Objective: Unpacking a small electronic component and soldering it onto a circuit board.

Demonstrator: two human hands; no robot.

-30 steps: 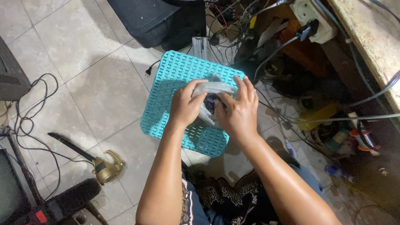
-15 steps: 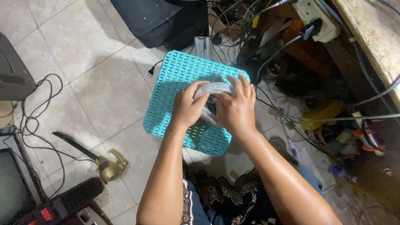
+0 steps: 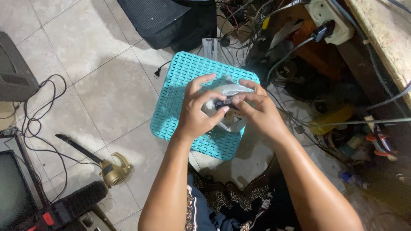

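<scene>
Both hands meet over the turquoise perforated plastic stool top (image 3: 184, 85), working a small clear crinkled plastic bag (image 3: 229, 92) that holds a dark little part (image 3: 221, 104), too small to identify. The left hand (image 3: 195, 115) wraps the bag from its 9 o'clock side, thumb and forefinger pinching the film near the dark part; the right hand (image 3: 261, 113) closes in from 3 o'clock, fingertips (image 3: 238, 102) pressed to the same spot, so both are pinching the bag between them. The bag sits just above the middle of the stool top, towards its 2 o'clock corner.

By its look the bag is very light, soft and slippery; the film will crumple and slide rather than hold shape, so the surest hold is likely a pinch through the plastic onto the hard part inside, or at the gathered edge. The content seems small enough to drop out if the opening tips down.

At 8 o'clock from the stool lies a brass-coloured tool with a black blade-like nozzle (image 3: 109, 169) on the tiled floor (image 3: 98, 55); at 1 o'clock a tangle of cables (image 3: 274, 55) and a white power strip (image 3: 327, 15).

Compared with half a second earlier, the left hand's fingers have curled further over the bag and the hands sit closer together; the stool and floor clutter are unchanged.
</scene>
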